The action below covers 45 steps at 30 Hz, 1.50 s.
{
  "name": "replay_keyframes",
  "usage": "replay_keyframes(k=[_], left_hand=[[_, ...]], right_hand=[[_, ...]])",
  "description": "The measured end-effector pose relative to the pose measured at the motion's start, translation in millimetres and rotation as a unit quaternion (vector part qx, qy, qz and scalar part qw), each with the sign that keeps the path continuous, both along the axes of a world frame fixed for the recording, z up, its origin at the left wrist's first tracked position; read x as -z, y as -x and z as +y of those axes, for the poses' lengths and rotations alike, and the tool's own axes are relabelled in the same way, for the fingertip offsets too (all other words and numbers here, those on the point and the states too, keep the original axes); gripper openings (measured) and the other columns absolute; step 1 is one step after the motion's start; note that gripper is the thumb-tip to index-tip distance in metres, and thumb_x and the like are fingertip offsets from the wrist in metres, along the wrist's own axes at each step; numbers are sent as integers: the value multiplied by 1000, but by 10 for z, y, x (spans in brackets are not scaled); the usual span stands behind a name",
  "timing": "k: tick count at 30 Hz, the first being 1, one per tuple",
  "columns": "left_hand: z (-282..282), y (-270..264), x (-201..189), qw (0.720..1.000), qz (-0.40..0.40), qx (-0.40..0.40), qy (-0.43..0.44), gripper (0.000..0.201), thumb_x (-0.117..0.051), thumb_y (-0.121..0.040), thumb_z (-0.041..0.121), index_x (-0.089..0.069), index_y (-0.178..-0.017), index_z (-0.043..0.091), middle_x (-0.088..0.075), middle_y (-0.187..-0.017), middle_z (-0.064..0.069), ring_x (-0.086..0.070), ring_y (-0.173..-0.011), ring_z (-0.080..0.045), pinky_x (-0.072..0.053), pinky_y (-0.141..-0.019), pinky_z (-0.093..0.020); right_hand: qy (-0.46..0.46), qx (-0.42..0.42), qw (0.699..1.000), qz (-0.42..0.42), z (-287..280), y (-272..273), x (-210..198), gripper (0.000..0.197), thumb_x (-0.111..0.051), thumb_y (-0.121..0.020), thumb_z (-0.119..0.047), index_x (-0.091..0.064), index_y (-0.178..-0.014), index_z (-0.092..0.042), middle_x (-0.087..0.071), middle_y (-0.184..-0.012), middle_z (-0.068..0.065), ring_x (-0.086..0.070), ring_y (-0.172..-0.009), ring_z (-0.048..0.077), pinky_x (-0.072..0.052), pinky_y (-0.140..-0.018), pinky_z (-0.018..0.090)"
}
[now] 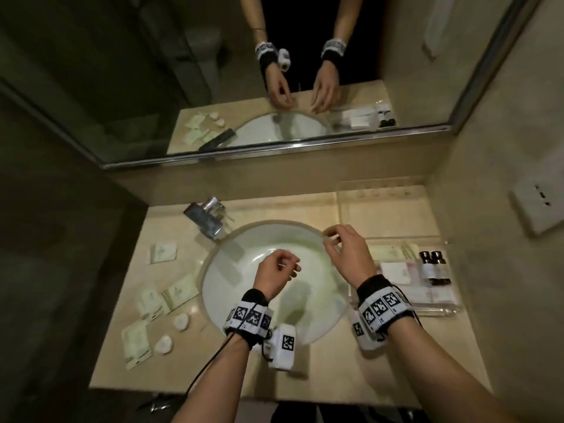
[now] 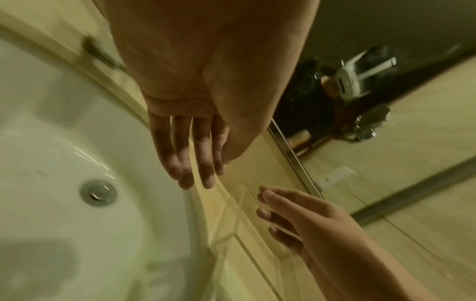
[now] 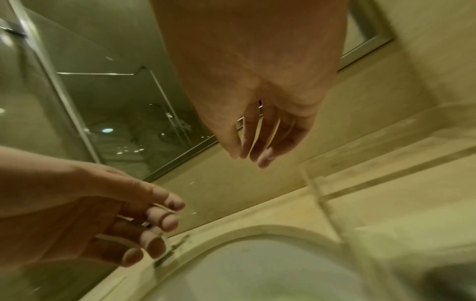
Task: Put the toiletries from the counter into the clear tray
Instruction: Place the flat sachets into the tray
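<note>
Both hands hover over the white sink and hold nothing. My left hand hangs above the basin with loosely curled fingers. My right hand is over the sink's right rim, its relaxed fingers close to the corner of the clear tray. That tray sits on the counter to the right and holds dark small bottles and flat packets. Left of the sink lie several pale packets and two round white soaps.
A chrome tap stands at the sink's back left. An empty clear-walled section lies behind the filled tray. The mirror runs along the back wall, and a wall socket is on the right.
</note>
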<state>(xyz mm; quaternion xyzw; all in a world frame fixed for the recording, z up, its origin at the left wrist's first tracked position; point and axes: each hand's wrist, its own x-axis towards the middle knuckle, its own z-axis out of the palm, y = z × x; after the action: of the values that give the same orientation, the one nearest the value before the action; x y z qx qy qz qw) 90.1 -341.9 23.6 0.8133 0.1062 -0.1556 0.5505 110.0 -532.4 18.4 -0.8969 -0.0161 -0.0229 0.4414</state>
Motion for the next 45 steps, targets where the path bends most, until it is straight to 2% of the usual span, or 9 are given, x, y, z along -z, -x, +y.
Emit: replay_keyframes(k=[7, 15, 19, 24, 30, 33, 35, 41, 45], left_hand=[[1051, 429, -70, 992, 21, -125, -22, 13, -54, -92, 10, -65, -86, 14, -71, -78, -5, -63, -67, -18, -50, -60, -24], [2163, 699, 94, 974, 58, -219, -23, 10, -55, -92, 9, -64, -89, 12, -70, -82, -7, -62, -65, -17, -50, -57, -21], [2836, 785, 309, 956, 91, -278, -27, 6, -62, -87, 10, -65, -84, 15, -70, -80, -4, -66, -78, -24, -57, -78, -39], [3499, 802, 529, 935, 136, -319, -78, 21, -73, -75, 12, -61, -92, 15, -67, -95, -5, -66, -90, -25, -56, -84, -40], [3727, 629, 658, 931, 143, -295, -162, 58, -85, -66, 20, -50, -112, 9, -50, -119, -13, -53, -110, -30, -48, -93, -37], [3727, 534, 671, 924, 159, -284, -199, 70, -88, -63, 24, -46, -116, 10, -49, -122, -13, -49, -116, -31, -45, -96, -40], [3737, 484, 699, 921, 166, -272, -222, 73, -88, -62, 24, -44, -118, 11, -51, -124, -15, -49, -118, -32, -45, -99, -43], [3775, 390, 713, 931, 181, -258, -183, 59, -85, -66, 19, -47, -110, 8, -64, -115, -13, -62, -105, -33, -52, -90, -41], [3766, 307, 629, 940, 160, -238, -187, 34, -73, -81, 21, -63, -109, 5, -68, -113, -14, -63, -105, -31, -52, -90, -36]], right_hand=[[-8, -143, 989, 31, 1069, -4, -15, 12, -65, -89, -16, -65, -101, -17, -65, -98, -4, -61, -76, 9, -48, -72, 20], [10, -238, 969, 71, 2256, 60, 87, 11, -63, -90, -20, -64, -100, -18, -65, -92, -6, -61, -75, 7, -48, -70, 22], [42, -268, 956, 109, 2811, 52, 236, 15, -66, -89, -19, -63, -104, -17, -65, -96, -4, -61, -78, 10, -49, -73, 22], [92, -281, 943, 150, 3400, 46, 465, 34, -75, -83, -21, -61, -113, -16, -59, -112, -2, -59, -86, 13, -49, -78, 23], [149, -271, 936, 170, 3758, 9, 655, 62, -83, -71, -19, -56, -126, -21, -53, -131, -3, -56, -110, 19, -51, -97, 40], [179, -270, 931, 170, 3837, -2, 683, 64, -81, -73, -18, -52, -130, -22, -48, -136, -4, -52, -116, 19, -47, -102, 36], [182, -261, 931, 181, 3875, -16, 701, 65, -82, -73, -18, -52, -130, -20, -46, -134, -2, -54, -111, 20, -48, -99, 35], [184, -214, 937, 207, 3835, -104, 712, 51, -83, -73, -23, -60, -117, -16, -48, -119, -1, -56, -103, 19, -50, -94, 31], [129, -179, 948, 230, 3621, -151, 666, 26, -80, -77, -20, -63, -98, -17, -67, -102, 2, -63, -91, 19, -46, -71, 20]])
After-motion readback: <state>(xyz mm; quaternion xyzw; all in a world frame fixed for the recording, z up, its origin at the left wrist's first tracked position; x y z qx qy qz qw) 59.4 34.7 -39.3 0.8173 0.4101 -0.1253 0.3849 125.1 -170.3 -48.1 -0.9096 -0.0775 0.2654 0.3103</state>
